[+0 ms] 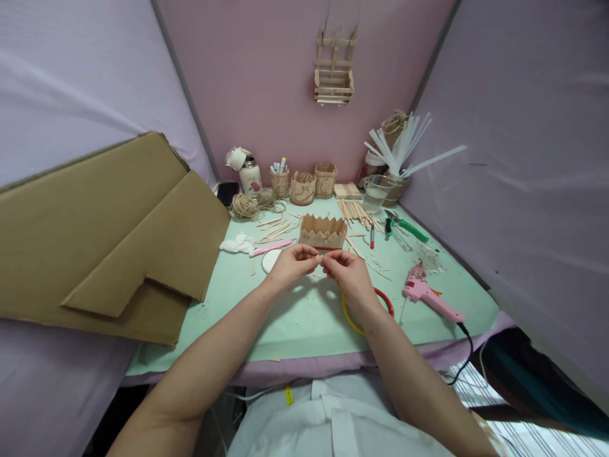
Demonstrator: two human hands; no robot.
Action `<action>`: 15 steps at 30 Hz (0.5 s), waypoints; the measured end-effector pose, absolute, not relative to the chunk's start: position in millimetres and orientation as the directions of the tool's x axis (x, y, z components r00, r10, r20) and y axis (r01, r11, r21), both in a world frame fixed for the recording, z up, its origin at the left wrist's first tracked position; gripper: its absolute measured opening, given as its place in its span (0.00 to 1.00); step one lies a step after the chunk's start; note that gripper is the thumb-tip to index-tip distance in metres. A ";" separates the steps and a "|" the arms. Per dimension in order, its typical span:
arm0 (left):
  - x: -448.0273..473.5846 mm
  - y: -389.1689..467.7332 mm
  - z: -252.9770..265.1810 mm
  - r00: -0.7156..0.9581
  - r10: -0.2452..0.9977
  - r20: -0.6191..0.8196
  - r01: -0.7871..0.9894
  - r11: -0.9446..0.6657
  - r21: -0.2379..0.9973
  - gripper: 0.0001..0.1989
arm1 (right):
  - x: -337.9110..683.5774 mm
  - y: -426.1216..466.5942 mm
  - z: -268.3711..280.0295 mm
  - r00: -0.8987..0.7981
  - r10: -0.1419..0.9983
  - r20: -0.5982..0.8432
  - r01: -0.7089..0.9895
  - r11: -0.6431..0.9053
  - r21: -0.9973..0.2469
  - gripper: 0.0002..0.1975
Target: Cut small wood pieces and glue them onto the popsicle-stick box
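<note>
My left hand (295,263) and my right hand (343,270) meet above the middle of the table, both with pinched fingertips. Between them is a small pale wooden piece (320,259), mostly hidden by the fingers. Just behind them stands a box made of craft sticks (323,233) with a zigzag top edge and a red line along its base. Partly behind my left hand lies a white round disc (271,260). Under my right forearm is a red and yellow ring-shaped thing (384,298), perhaps scissor handles; its rest is hidden.
A pink glue gun (435,300) with a cord lies at right, near green-handled pliers (413,230). Craft sticks (354,212), twine balls (244,207), a plastic cup of water (375,195) and stick-made pots (302,188) stand behind. Large cardboard (118,241) leans at left.
</note>
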State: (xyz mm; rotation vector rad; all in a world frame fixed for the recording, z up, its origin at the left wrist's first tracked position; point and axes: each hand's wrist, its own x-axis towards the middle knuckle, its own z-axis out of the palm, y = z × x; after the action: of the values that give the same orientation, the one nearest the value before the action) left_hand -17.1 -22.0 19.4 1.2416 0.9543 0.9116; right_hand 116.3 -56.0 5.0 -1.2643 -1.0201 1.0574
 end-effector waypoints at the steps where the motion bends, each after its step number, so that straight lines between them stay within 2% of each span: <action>1: -17.1 -22.1 19.5 0.347 0.934 -0.080 -0.040 0.100 0.994 0.16 | 116.2 -56.2 5.1 0.217 0.976 0.010 -0.044 0.020 -0.999 0.10; 5: -24.5 -16.5 22.6 0.334 0.942 -0.036 -0.039 0.052 0.998 0.13 | 115.9 -56.5 4.0 0.221 0.975 0.019 -0.055 0.032 -0.998 0.09; 9: -47.9 -0.4 30.7 0.195 0.978 0.072 0.066 -0.086 0.994 0.11 | 114.3 -56.9 2.2 0.211 0.977 0.011 -0.067 0.026 -0.997 0.11; 12: -67.3 13.1 31.7 0.124 0.980 0.158 0.320 -0.190 0.928 0.10 | 111.9 -57.4 1.2 0.204 0.979 0.000 -0.071 0.015 -0.997 0.11; 15: -78.8 22.6 25.7 0.114 0.974 0.194 0.612 -0.223 0.759 0.06 | 110.6 -57.8 0.7 0.199 0.980 -0.010 -0.069 0.004 -0.998 0.10</action>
State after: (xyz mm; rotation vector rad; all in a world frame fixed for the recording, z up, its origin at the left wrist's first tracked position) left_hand -78.8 22.6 25.7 1.8958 1.5364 0.9453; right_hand 110.6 -57.8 0.7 -1.2487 -1.0100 1.0945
